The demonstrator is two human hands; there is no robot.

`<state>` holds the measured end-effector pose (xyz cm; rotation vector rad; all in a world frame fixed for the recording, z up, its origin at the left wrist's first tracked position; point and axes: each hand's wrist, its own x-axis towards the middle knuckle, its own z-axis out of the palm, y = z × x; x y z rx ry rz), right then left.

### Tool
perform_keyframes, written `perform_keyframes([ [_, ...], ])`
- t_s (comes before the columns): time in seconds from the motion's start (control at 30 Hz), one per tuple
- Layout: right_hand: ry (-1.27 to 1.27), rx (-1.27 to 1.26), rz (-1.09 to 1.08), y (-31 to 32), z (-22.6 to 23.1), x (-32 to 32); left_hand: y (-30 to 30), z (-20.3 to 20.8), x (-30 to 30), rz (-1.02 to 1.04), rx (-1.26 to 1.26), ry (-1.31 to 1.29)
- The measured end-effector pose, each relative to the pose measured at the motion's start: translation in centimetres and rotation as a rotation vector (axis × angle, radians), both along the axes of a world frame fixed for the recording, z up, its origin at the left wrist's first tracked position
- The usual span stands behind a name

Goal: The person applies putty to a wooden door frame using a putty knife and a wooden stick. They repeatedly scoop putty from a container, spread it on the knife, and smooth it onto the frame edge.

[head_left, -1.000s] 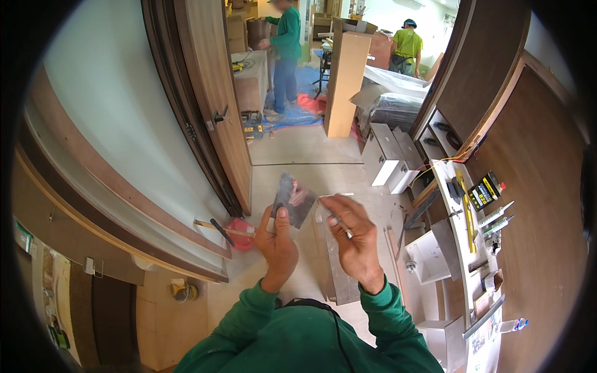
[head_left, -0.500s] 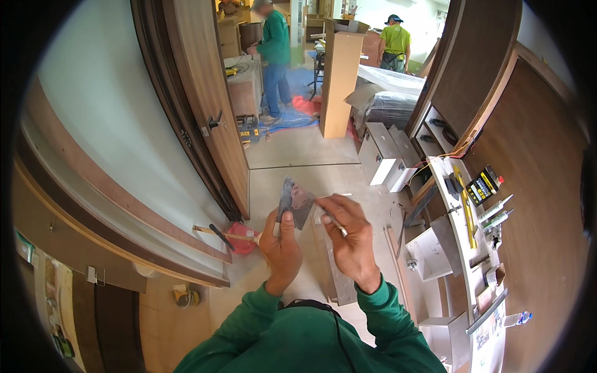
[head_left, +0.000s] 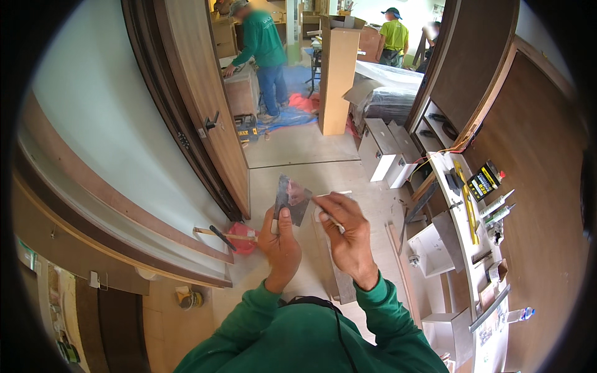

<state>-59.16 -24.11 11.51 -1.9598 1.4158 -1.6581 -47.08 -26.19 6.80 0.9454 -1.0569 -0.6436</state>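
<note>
My left hand [head_left: 283,253] grips a putty knife [head_left: 303,210] upright in front of me, thumb lying along the base of its wide, flat metal blade. A pinkish-brown smear of paste covers part of that blade. In my right hand [head_left: 350,242] is a thin, pale-handled tool [head_left: 334,221], pinched between the fingers. Its tip is at the right edge of the blade, and whether it touches is too small to tell. The fingers hide most of this tool, so its exact kind does not show.
On the right, a white shelf [head_left: 457,205] bears a yellow spirit level [head_left: 465,202], a black-and-yellow can [head_left: 484,184] and sealant tubes [head_left: 497,204]. Drawers [head_left: 379,149] stand ahead by a tall cardboard box [head_left: 339,84]. An open door [head_left: 199,81] is at left. Several people work beyond.
My hands keep their grips, with the thin tool still by the blade. The co-worker in green leans further left over a box. Another person has come into view at the far right.
</note>
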Motion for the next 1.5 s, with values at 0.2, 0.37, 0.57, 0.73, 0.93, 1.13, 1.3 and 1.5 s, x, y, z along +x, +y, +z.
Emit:
perform_keyframes([
  [0.2,0.105,0.104,0.056,0.4,0.8,0.1,-0.6,0.7,0.5,-0.017,0.049,-0.049],
  [0.37,-0.191,0.166,0.175,0.9,1.2,-1.3,-1.1,2.3,3.3,-0.6,0.459,0.656],
  [0.57,-0.026,0.045,0.164,0.5,-1.0,-1.2,-2.3,3.6,4.3,-0.754,0.545,0.701],
  [0.73,0.253,0.083,0.161,0.3,-1.8,-4.7,-2.2,3.9,5.0,-0.666,0.524,0.692],
  [0.93,-0.429,0.225,0.258,0.2,-1.9,-4.5,-1.9,3.5,4.7,-0.841,0.519,0.76],
  [1.13,-0.702,0.155,0.213,0.1,-1.8,-0.5,-1.9,1.0,0.8,-0.863,0.689,0.902],
  [1.3,-0.654,0.424,0.213,0.7,-3.2,-0.8,-2.7,0.7,1.5,-0.665,0.514,0.656],
  [1.5,-0.01,0.205,0.129,1.9,-6.3,-2.8,-3.6,1.6,3.0,-0.63,0.478,0.629],
])
